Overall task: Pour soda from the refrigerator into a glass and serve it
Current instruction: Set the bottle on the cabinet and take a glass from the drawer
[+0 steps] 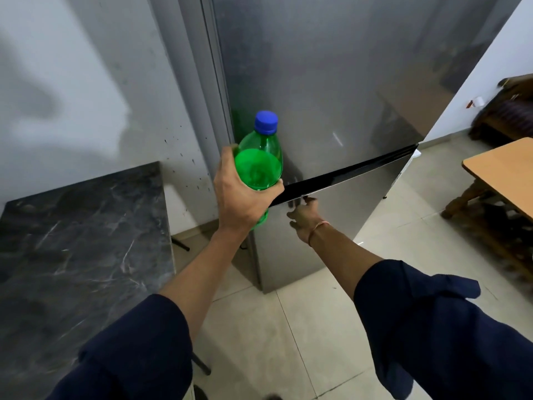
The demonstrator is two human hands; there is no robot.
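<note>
A green plastic soda bottle with a blue cap is held upright in front of the refrigerator, my left hand wrapped around its lower body. The steel refrigerator fills the middle of the view with both doors closed. My right hand lies flat against the lower door just under the dark seam between the doors, fingers spread and holding nothing. No glass is in view.
A dark marble counter stands at the left, close to my left arm. A wooden table is at the right edge, with a wooden bench behind it. Pale floor tiles lie below.
</note>
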